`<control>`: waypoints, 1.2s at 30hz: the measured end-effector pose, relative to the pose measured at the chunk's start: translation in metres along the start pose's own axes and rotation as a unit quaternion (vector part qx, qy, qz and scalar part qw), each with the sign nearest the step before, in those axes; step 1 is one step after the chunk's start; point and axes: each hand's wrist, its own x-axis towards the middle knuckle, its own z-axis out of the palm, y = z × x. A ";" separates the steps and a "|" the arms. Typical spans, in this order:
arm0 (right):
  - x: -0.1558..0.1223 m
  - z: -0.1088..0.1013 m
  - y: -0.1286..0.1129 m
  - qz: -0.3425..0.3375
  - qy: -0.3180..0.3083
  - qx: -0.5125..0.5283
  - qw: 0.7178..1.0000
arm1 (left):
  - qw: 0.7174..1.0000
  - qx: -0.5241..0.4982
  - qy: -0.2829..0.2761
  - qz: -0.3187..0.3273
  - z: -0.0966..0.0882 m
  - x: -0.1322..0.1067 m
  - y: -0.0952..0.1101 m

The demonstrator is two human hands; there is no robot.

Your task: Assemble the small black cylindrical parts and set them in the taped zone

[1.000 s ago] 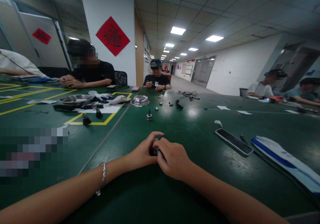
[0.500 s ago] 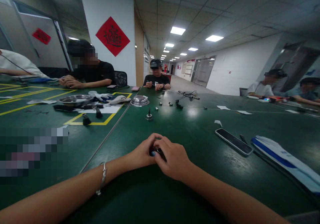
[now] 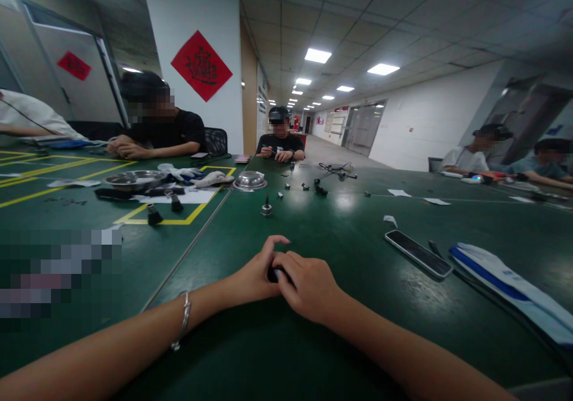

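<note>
On my feed a small dark object (image 3: 272, 273) sits between my left hand (image 3: 256, 277) and right hand (image 3: 311, 284), mostly hidden by curled fingers, so I cannot tell whether either pinches it. Farther off stands a stemmed metal part (image 3: 267, 209); pixelation masks the near left tabletop (image 3: 215, 243).

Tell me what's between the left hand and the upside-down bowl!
In the head view, a small metal piece stands on the green table between the left hand and the upside-down bowl.
</note>
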 end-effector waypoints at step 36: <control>0.002 -0.003 0.003 0.024 -0.065 -0.047 0.996 | 1.000 0.014 -0.025 -0.008 -0.001 -0.001 0.000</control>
